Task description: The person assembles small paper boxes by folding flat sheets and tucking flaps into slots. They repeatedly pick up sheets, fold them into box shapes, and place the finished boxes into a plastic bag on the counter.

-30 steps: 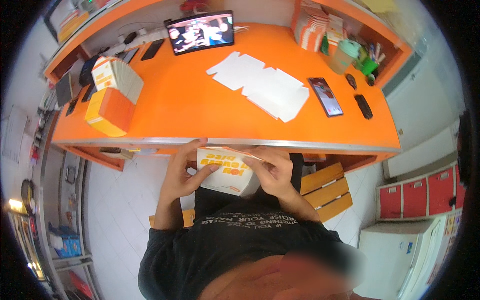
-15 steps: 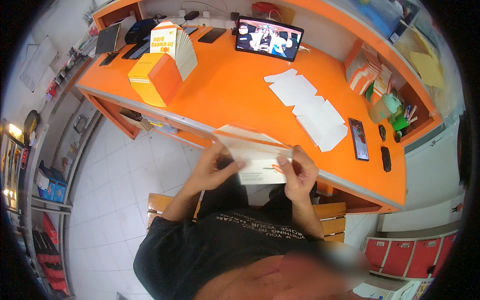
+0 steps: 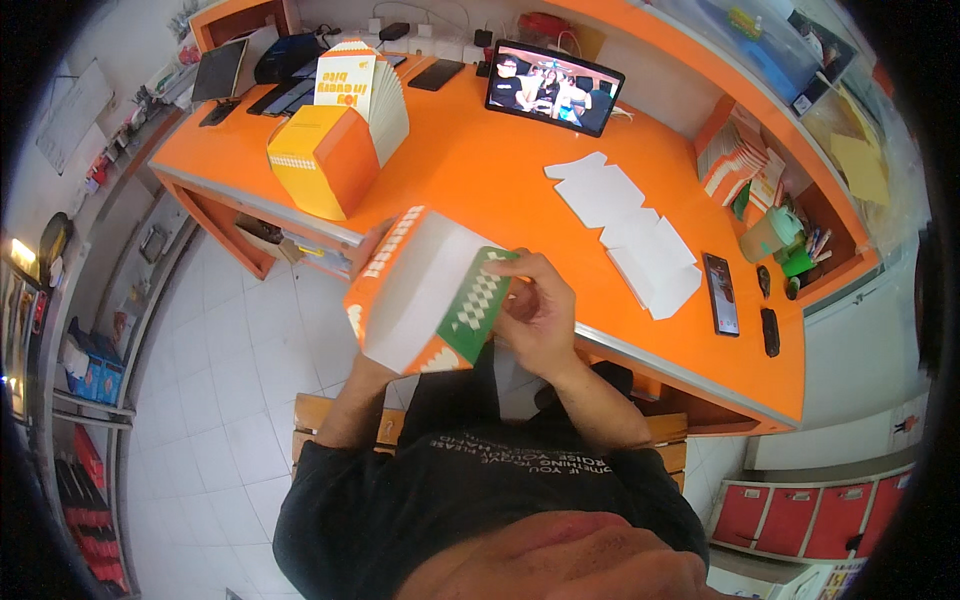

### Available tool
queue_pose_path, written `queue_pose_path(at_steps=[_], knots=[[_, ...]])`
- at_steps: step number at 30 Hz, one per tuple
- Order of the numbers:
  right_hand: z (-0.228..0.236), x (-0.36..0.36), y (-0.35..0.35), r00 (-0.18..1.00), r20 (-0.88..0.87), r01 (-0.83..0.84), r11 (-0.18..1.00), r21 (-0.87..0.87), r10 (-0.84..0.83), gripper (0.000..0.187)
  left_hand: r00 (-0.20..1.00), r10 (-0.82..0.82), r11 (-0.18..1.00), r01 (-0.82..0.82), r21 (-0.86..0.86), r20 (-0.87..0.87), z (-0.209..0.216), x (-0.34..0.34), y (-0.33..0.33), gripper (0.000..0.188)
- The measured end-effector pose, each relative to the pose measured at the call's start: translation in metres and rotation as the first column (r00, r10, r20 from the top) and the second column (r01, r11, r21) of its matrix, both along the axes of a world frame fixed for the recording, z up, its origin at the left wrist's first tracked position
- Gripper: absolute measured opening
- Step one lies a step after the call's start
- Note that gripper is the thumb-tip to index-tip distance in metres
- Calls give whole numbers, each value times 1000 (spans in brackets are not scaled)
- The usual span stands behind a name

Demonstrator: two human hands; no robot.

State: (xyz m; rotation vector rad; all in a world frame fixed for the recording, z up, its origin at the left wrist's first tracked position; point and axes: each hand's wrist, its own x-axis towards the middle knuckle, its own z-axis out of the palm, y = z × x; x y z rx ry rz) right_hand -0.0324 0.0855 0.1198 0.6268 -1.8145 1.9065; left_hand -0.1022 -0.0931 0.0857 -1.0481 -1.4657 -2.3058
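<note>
An orange, white and green printed cardboard box (image 3: 425, 290) is held up in front of the desk's near edge, standing open with its white inside showing. My left hand (image 3: 368, 250) grips it from the left side, most of its fingers hidden behind the card. At the other side, my right hand (image 3: 543, 315) is closed on the green patterned panel, fingers on top and thumb below. Beyond, on the orange desk, lie white flat box blanks (image 3: 630, 235). To the left stand a stack of yellow and orange folded boxes (image 3: 325, 160) and a fanned row of printed cartons (image 3: 345, 85).
A tablet (image 3: 553, 88) showing a video stands at the back of the desk (image 3: 470, 170). At the right lie a phone (image 3: 720, 292) and small black items (image 3: 769, 332), near a green-lidded cup (image 3: 765, 235). More folded cartons (image 3: 733, 160) fill a side shelf. A wooden seat (image 3: 308, 415) is beneath me.
The box was flattened between both hands; now it is opened out and turned, showing its white inside and green panel. Both hands have shifted their grip, and the view has tilted slightly.
</note>
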Motion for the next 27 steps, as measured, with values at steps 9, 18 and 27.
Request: queue_pose_path(at_steps=[9,18,27], knots=[[31,-23,-39,998,-45,64,951,302,-53,67,844,399,851,-487,-198,-359,7,-76,-61,92],[2,19,3,990,-26,-80,713,696,137,74,878,290,30,-405,-914,-380,127,-267,-109,105],[14,96,100,971,230,-95,772,628,-67,46,944,246,201,-271,-941,-219,108,-248,-64,96]])
